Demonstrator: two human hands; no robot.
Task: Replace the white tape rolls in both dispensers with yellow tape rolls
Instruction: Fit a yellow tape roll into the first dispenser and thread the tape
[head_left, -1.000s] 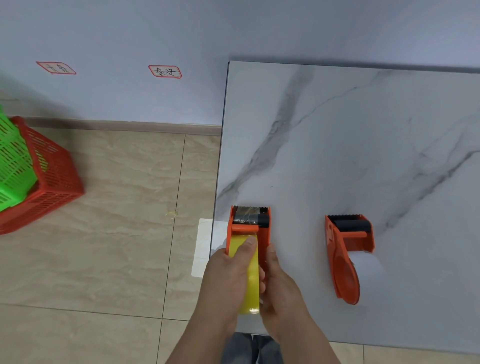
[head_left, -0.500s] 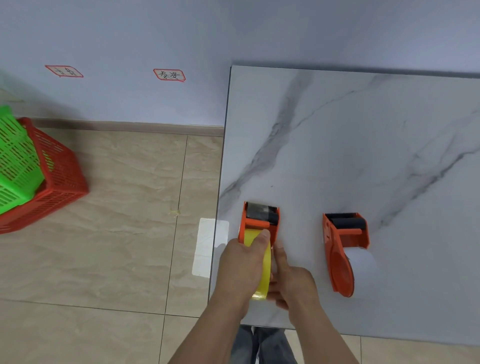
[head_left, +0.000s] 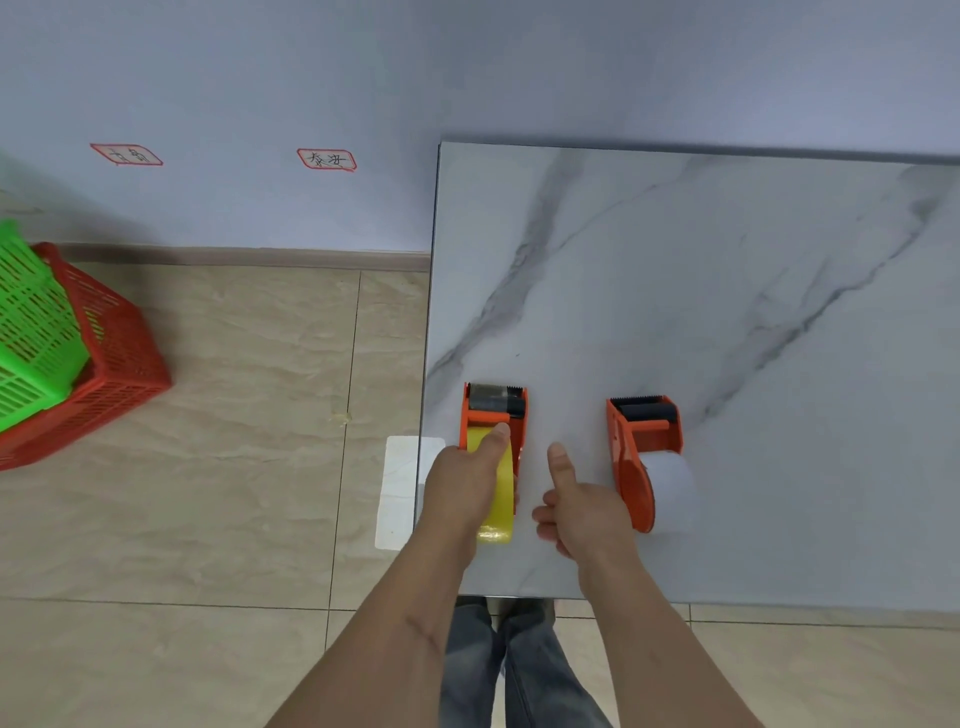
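Two orange tape dispensers lie on the marble table. The left dispenser near the table's left edge carries a yellow tape roll. My left hand grips that roll and dispenser, thumb pressed on the top of the yellow tape. The right dispenser holds a white tape roll. My right hand hovers between the two dispensers, fingers loose, thumb up, holding nothing, its back close to the right dispenser.
A red basket with a green basket inside stands on the tiled floor at the left. A white sheet lies on the floor by the table's left edge. Two red-framed labels are on the wall.
My right hand has let go of the left dispenser and moved right, toward the white-roll dispenser. My left hand stays on the yellow roll.
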